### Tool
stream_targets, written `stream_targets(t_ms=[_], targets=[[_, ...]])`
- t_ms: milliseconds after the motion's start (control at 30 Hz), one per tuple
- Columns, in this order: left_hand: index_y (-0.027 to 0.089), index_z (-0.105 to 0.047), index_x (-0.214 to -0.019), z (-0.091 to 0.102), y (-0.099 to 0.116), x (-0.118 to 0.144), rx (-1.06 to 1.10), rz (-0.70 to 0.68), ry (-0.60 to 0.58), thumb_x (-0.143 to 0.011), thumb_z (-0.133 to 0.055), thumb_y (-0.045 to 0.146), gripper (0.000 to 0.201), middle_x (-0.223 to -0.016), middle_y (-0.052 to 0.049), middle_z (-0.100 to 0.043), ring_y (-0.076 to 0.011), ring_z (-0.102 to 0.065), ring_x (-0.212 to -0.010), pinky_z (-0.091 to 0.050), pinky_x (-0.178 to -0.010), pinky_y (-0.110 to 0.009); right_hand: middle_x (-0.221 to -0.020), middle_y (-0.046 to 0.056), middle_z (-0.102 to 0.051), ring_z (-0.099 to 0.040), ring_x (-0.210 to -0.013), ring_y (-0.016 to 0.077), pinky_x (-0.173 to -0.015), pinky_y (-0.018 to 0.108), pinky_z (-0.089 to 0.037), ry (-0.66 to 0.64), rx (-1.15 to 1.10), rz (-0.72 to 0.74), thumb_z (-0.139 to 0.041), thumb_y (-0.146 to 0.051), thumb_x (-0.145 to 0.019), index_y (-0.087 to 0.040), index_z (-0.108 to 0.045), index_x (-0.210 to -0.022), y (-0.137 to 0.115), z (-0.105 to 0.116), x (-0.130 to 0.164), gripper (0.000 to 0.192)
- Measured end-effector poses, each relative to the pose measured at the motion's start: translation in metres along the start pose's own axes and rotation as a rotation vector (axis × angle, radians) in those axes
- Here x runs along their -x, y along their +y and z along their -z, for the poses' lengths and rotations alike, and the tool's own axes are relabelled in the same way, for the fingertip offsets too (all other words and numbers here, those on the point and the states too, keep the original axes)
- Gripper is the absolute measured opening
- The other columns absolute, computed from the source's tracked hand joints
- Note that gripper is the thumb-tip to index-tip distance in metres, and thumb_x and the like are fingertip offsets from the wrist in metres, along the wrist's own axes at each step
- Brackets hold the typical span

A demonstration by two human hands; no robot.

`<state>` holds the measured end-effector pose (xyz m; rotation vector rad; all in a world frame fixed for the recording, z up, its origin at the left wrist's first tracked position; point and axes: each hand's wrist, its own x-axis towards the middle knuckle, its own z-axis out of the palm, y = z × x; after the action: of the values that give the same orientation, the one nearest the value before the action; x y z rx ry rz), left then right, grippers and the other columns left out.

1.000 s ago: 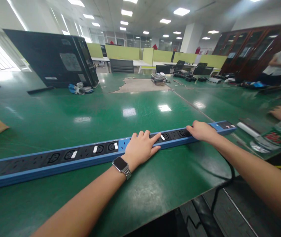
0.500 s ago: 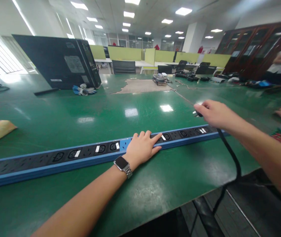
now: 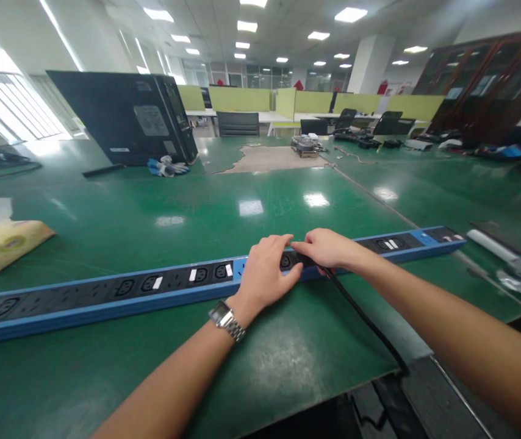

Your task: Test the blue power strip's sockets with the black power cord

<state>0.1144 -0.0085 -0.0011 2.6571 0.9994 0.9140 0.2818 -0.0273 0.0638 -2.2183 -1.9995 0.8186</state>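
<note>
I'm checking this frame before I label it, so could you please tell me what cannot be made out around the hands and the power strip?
Head view:
- Plug under the right hand: covered by the fingers; only its black cable shows.
- Socket under the left hand: hidden by the palm.
- Power strip: its left end is cut off by the picture's edge.
- White labels on the strip: too small to read.
- Cable's far end: drops out of sight below the table edge.

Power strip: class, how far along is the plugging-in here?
Done: the power strip lies flat on the green table. In hand: the left hand steadies it while the right hand presses the black cable at a socket. Left: whether it is seated cannot be told.
</note>
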Motion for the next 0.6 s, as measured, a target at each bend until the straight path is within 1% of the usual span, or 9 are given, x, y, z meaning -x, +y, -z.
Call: stream_targets(t_ms=[67, 133, 233, 300, 367, 433, 500, 533, 600], targets=[[0.018, -0.056, -0.112, 0.011, -0.002, 0.017, 0.041, 0.060, 0.099, -0.082, -0.058, 0.033, 0.033, -0.101, -0.007, -0.065, -0.0223, -0.057, -0.095, -0.043, -0.083, -0.037, -0.053, 0.007, -0.064, -0.057, -0.044, 0.0135, -0.051, 0.023, -0.042, 0.050, 0.075, -0.010, -0.035, -0.051, -0.092, -0.013, -0.067, -0.076, -0.004, 0.000, -0.004, 0.053], [0.019, -0.059, -0.099, 0.021, -0.003, 0.036, 0.030, 0.095, 0.125, -0.084, -0.055, 0.031, 0.020, -0.087, -0.005, -0.064, -0.0211, -0.057, -0.086, -0.042, -0.079, -0.036, -0.054, 0.007, -0.065, -0.059, -0.048, 0.0153, -0.056, 0.025, -0.044, 0.106, 0.159, -0.066, -0.036, -0.051, -0.092, -0.013, -0.070, -0.081, -0.001, 0.001, -0.008, 0.051], [0.019, -0.061, -0.090, 0.031, 0.001, 0.057, 0.041, 0.121, 0.083, -0.085, -0.053, 0.029, 0.014, -0.079, -0.004, -0.063, -0.0202, -0.057, -0.081, -0.041, -0.076, -0.036, -0.057, 0.009, -0.066, -0.062, -0.051, 0.0177, -0.060, 0.028, -0.046, 0.112, 0.179, -0.117, -0.034, -0.051, -0.093, -0.011, -0.071, -0.085, 0.005, 0.003, -0.011, 0.055], [0.019, -0.063, -0.088, 0.032, 0.008, 0.061, 0.088, 0.138, 0.029, -0.086, -0.052, 0.030, 0.016, -0.076, -0.004, -0.064, -0.0203, -0.057, -0.079, -0.041, -0.074, -0.036, -0.059, 0.010, -0.067, -0.064, -0.055, 0.0188, -0.063, 0.029, -0.047, 0.083, 0.164, -0.110, -0.032, -0.051, -0.094, -0.011, -0.072, -0.088, 0.004, 0.004, -0.010, 0.057], [0.020, -0.065, -0.088, 0.027, 0.020, 0.059, 0.194, 0.174, -0.065, -0.086, -0.052, 0.033, 0.018, -0.074, -0.004, -0.065, -0.0201, -0.058, -0.076, -0.042, -0.072, -0.035, -0.064, 0.012, -0.068, -0.067, -0.065, 0.0213, -0.069, 0.030, -0.049, 0.094, 0.209, -0.118, -0.034, -0.052, -0.093, -0.011, -0.072, -0.091, -0.003, 0.002, -0.009, 0.056], [0.020, -0.066, -0.092, 0.016, 0.034, 0.054, 0.395, 0.273, -0.192, -0.086, -0.052, 0.038, 0.024, -0.073, -0.004, -0.067, -0.0192, -0.059, -0.071, -0.043, -0.066, -0.032, -0.073, 0.016, -0.070, -0.069, -0.080, 0.0251, -0.074, 0.033, -0.049, 0.124, 0.280, -0.154, -0.036, -0.053, -0.092, -0.011, -0.072, -0.095, -0.012, 0.001, -0.007, 0.055], [0.019, -0.065, -0.103, 0.003, 0.050, 0.046, 0.693, 0.431, -0.309, -0.087, -0.051, 0.044, 0.033, -0.077, -0.005, -0.069, -0.0175, -0.060, -0.065, -0.043, -0.060, -0.029, -0.087, 0.019, -0.071, -0.068, -0.092, 0.0283, -0.077, 0.035, -0.049, 0.158, 0.334, -0.176, -0.039, -0.052, -0.091, -0.010, -0.071, -0.102, -0.020, -0.002, -0.006, 0.053], [0.018, -0.063, -0.108, -0.004, 0.058, 0.041, 0.859, 0.521, -0.345, -0.087, -0.050, 0.046, 0.038, -0.079, -0.006, -0.070, -0.0167, -0.061, -0.064, -0.043, -0.057, -0.028, -0.093, 0.021, -0.071, -0.067, -0.095, 0.0292, -0.077, 0.036, -0.050, 0.166, 0.347, -0.178, -0.040, -0.051, -0.090, -0.010, -0.070, -0.105, -0.023, -0.003, -0.006, 0.053], [0.016, -0.059, -0.112, -0.016, 0.072, 0.030, 1.181, 0.688, -0.359, -0.087, -0.049, 0.047, 0.041, -0.085, -0.009, -0.070, -0.0152, -0.063, -0.063, -0.044, -0.055, -0.026, -0.099, 0.022, -0.070, -0.067, -0.094, 0.0298, -0.077, 0.037, -0.050, 0.149, 0.358, -0.174, -0.038, -0.050, -0.091, -0.010, -0.070, -0.107, -0.025, -0.005, -0.006, 0.054]])
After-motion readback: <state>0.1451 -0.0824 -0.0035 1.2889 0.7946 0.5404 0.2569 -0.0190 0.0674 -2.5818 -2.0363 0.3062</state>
